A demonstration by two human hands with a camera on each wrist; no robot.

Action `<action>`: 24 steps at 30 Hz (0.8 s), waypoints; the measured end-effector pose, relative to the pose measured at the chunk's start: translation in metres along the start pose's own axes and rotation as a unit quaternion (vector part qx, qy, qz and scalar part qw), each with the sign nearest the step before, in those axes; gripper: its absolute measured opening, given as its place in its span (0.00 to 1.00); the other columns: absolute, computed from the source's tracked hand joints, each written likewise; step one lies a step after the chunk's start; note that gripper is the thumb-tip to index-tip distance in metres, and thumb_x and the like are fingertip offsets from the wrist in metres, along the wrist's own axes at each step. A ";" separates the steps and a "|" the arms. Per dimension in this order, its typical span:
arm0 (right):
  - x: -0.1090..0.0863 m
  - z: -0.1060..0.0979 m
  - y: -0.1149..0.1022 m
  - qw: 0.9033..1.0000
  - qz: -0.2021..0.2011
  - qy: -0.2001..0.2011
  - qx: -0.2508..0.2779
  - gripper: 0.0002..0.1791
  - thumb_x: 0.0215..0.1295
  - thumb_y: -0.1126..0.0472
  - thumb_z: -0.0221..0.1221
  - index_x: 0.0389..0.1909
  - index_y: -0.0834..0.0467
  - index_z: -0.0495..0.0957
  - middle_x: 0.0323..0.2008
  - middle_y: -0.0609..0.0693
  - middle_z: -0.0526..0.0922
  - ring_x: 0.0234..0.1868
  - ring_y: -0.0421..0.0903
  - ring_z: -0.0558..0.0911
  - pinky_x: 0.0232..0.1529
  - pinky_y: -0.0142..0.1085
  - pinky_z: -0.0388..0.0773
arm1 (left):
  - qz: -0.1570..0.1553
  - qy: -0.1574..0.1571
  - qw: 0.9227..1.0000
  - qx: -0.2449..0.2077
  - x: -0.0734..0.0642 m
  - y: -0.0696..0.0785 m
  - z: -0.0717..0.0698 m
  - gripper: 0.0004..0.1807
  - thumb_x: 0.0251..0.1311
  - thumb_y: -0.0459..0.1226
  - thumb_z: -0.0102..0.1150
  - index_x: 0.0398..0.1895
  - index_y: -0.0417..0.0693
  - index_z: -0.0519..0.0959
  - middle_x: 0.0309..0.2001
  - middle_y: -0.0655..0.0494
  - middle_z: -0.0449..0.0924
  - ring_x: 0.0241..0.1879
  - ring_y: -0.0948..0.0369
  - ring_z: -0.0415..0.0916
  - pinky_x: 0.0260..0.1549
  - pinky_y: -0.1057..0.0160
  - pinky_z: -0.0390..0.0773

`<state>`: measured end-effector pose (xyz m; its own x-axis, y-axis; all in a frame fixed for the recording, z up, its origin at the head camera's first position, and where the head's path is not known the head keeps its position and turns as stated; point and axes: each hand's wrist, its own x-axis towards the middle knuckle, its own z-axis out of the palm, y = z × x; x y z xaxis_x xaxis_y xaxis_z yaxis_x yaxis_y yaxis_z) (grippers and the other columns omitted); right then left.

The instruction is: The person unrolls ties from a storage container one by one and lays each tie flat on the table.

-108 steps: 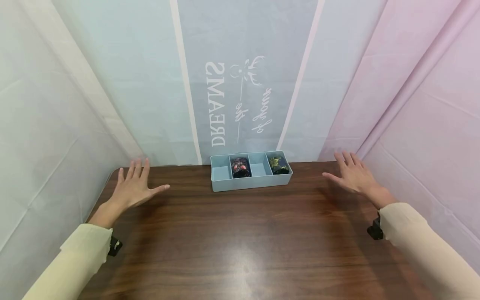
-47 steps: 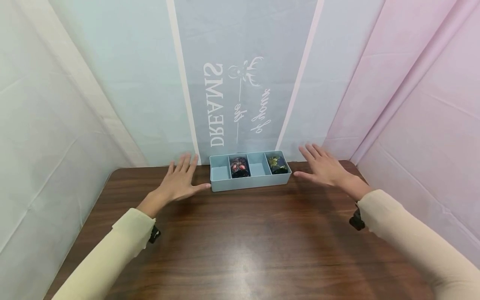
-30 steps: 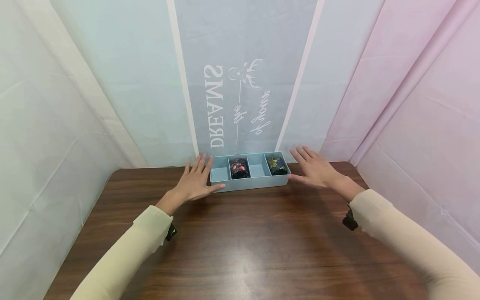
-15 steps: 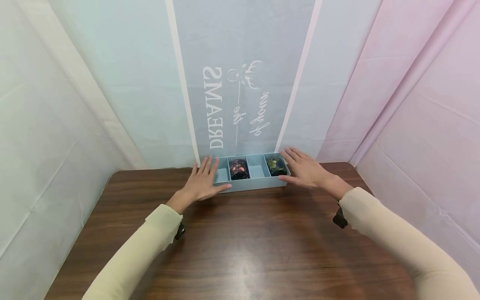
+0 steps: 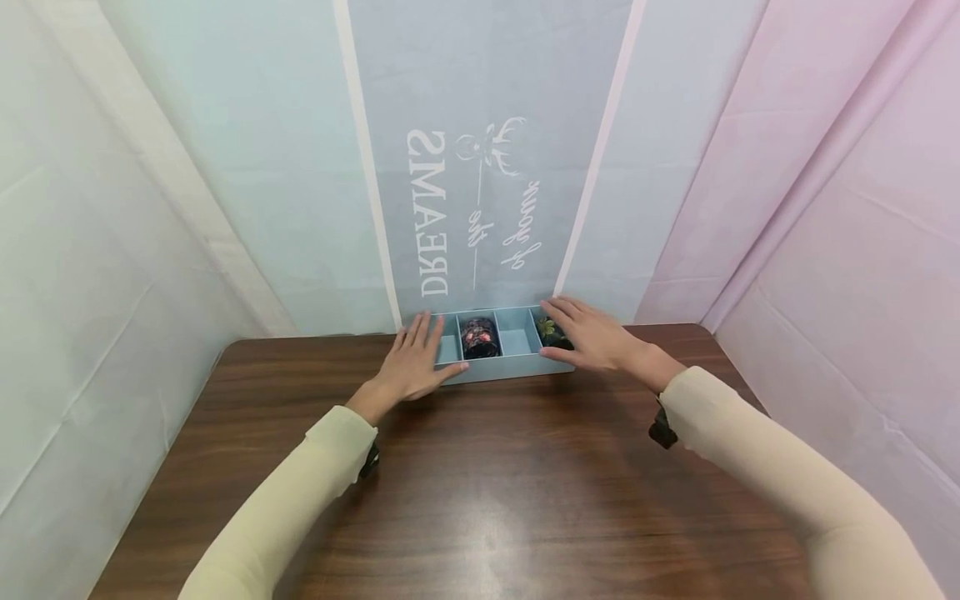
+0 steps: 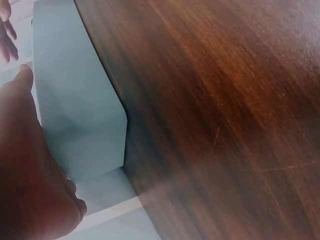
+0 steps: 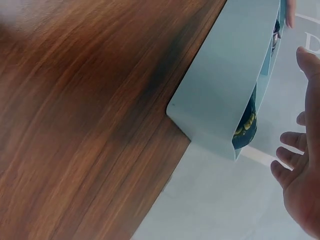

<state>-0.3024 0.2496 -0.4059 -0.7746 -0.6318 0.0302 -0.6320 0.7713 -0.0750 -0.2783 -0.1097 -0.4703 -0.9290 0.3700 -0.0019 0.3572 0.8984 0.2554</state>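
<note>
A pale blue four-slot organizer box [image 5: 510, 367] stands at the table's back edge. Its second slot from the left holds a dark roll with pink flowers [image 5: 479, 337]; the rightmost slot holds a dark blue roll with yellow-green leaves [image 5: 551, 332], partly hidden by fingers. My left hand [image 5: 408, 365] is spread over the box's left end, thumb along the front rim. In the left wrist view that thumb lies at the top edge of the box wall [image 6: 75, 85]. My right hand [image 5: 597, 339] hovers over the right end; the right wrist view shows its fingers [image 7: 290, 157] apart from the box.
The brown wood-grain table [image 5: 487, 483] stretches in front of the box. Directly behind it hangs a grey-blue cloth [image 5: 495, 67] with white lettering, and pale cloths close in the left and right sides. Dark wrist cameras [image 5: 663, 427] are strapped under the cuffs.
Both hands have moved inward from wide at the sides to the two ends of the box, fingers staying spread. Box and rolls keep their place.
</note>
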 end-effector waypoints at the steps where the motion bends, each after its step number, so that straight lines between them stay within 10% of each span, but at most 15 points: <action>1: 0.002 0.000 0.000 1.000 -0.003 0.000 -0.001 0.52 0.75 0.30 0.55 0.84 0.61 0.54 0.81 0.64 0.58 0.81 0.63 0.59 0.79 0.60 0.58 | -0.001 0.002 1.000 0.001 -0.001 0.001 -0.001 0.61 0.69 0.76 0.39 0.88 0.45 0.38 0.87 0.42 0.31 0.86 0.46 0.29 0.82 0.39 0.39; 24: 0.043 0.003 -0.021 0.998 -0.051 -0.007 0.032 0.49 0.76 0.34 0.58 0.83 0.62 0.56 0.81 0.63 0.61 0.81 0.62 0.62 0.77 0.59 0.63 | -0.002 0.009 1.000 0.014 0.005 -0.001 0.006 0.58 0.72 0.74 0.38 0.88 0.44 0.39 0.87 0.43 0.31 0.86 0.47 0.29 0.83 0.43 0.38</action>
<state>-0.3223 0.2055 -0.4056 -0.7052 -0.7085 0.0266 -0.7048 0.6964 -0.1351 -0.2824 -0.1076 -0.4761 -0.9320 0.3621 0.0142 0.3555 0.9062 0.2288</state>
